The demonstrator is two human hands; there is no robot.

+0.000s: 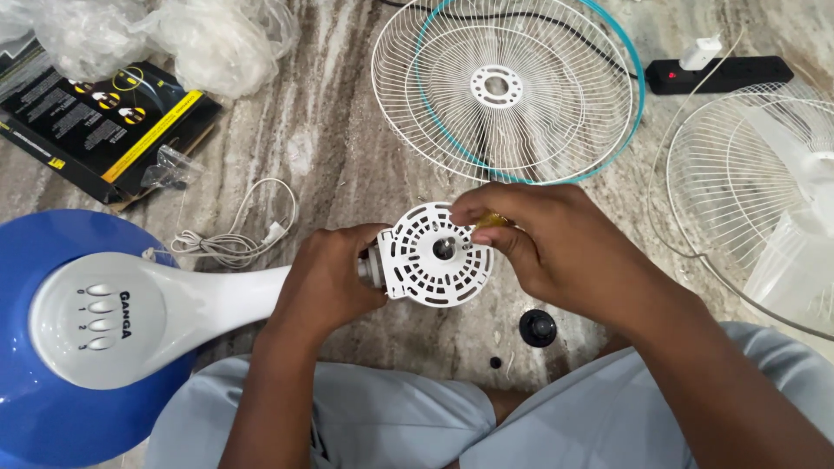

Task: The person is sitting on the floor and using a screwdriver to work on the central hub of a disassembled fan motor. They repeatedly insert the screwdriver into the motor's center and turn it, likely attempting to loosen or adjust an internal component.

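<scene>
The left hand (326, 278) is closed around the neck of the white fan motor housing (434, 254), gripping it from the left side, with the fingers curled under and the thumb on top. The round front face of the housing, full of small vent slots, looks up toward the camera and sits between the two hands, above the person's lap. The right hand (543, 247) comes from the right with the wrist bent. Its fingers are pinched closed on a small yellow tool handle (492, 221), which touches the upper right edge of the housing face. The tip of the tool is hidden behind the fingers. Both forearms rise from the bottom of the view, and the knees in light blue trousers (365, 417) are below them.

Just below the right hand, a black round knob (538, 327) lies on the marble floor (339, 148), and a smaller black piece (495, 362) is near it. To the left, the white stem joins the blue fan base (35, 408) with a grey button panel (95, 320). A coiled white cord (230, 239) is beside it. Farther up lies a white wire fan guard (508, 87) with a teal rim, a second fan guard (747, 191) at the right, a black power strip (721, 75), a dark printed box (95, 122) and clear plastic bags (156, 35).
</scene>
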